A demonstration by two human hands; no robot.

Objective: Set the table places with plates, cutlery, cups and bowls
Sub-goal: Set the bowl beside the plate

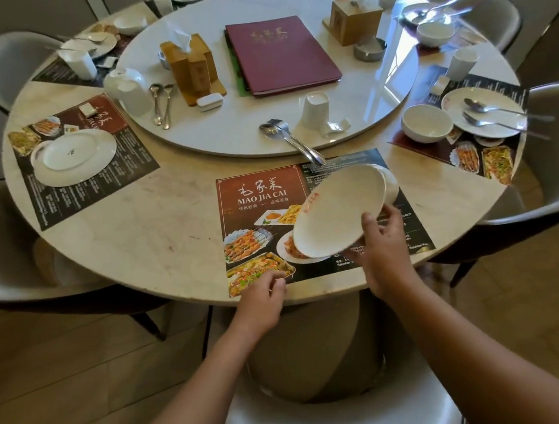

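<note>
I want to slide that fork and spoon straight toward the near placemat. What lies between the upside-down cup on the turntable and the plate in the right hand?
In the head view, between the cup and the plate lie the fork and spoon, their handles overhanging the turntable edge, and a small white rest.

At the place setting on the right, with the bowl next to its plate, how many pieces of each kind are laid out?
Plate: 1
Bowl: 1
Cup: 1
Cutlery pieces: 2, both lying on the plate
Total: 5
</note>
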